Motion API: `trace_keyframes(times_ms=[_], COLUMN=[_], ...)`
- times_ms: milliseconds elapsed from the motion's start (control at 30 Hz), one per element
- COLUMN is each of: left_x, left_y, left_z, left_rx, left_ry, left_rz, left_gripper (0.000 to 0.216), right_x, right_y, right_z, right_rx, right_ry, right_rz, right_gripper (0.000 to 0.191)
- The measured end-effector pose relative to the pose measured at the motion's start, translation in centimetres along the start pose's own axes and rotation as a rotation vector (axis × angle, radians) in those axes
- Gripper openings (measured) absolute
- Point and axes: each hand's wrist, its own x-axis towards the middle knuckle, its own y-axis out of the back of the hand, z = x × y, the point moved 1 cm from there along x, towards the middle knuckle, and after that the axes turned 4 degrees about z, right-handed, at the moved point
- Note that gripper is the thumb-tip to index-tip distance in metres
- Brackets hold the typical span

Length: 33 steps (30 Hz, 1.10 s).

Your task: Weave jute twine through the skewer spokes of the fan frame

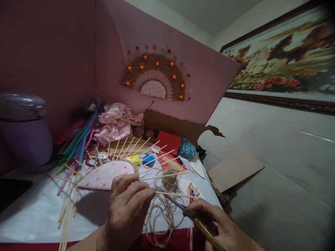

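My left hand (128,209) is closed on the right end of a half-round piece (107,176) covered in pale pink dotted cloth. Thin wooden sticks (154,155) fan out from its curved edge, where some twine shows. In my right hand (222,223) is a pair of scissors (195,217), its blades pointing left toward my left fingertips, just under the lowest stick. Whether the blades touch anything there I cannot tell. Loops of jute twine (163,219) hang below the scissors, near a twine ball (170,177).
A finished-looking fan (154,62) with red flowers hangs on a pink board (204,80). Crumpled pink cloth (115,120), pipe cleaners (81,139), blue yarn (186,148) and red paper (169,140) lie behind. A purple flask (24,139) stands left; loose sticks (65,216) lie nearby.
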Motion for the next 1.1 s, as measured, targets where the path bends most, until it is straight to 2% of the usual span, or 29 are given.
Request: trace_keyframes(times_ms=[133,300,567,733,900,1100], left_x=[0.1,0.1,-0.1,0.1,0.0,-0.2], left_y=[0.1,0.1,-0.1,-0.1,-0.1,0.0], left_z=[0.1,0.1,0.0,0.1,0.1,0.0], left_rx=[-0.002,-0.005,-0.01,-0.005,0.006,0.019], left_ry=[-0.004,0.003,-0.001,0.0,0.021,0.024], left_rz=[0.009,0.001,0.001,0.009,-0.001,-0.015], left_gripper=[0.021,0.022,0.021,0.02,0.021,0.02], right_x=[0.4,0.7,0.5,0.2,0.2,0.1], right_y=[-0.6,-1.2,-1.4,-1.8,-1.9,-1.9], right_z=[0.3,0.3,-0.2,-0.1,0.3,0.3], right_rx=[0.056,0.139,0.137,0.061,-0.055,-0.133], right_ry=[0.015,-0.033,0.022,0.07,0.169,0.146], right_rz=[0.013,-0.079,0.002,0.024,0.064,0.042], right_gripper=[0.042,0.037,0.034,0.028,0.031,0.019])
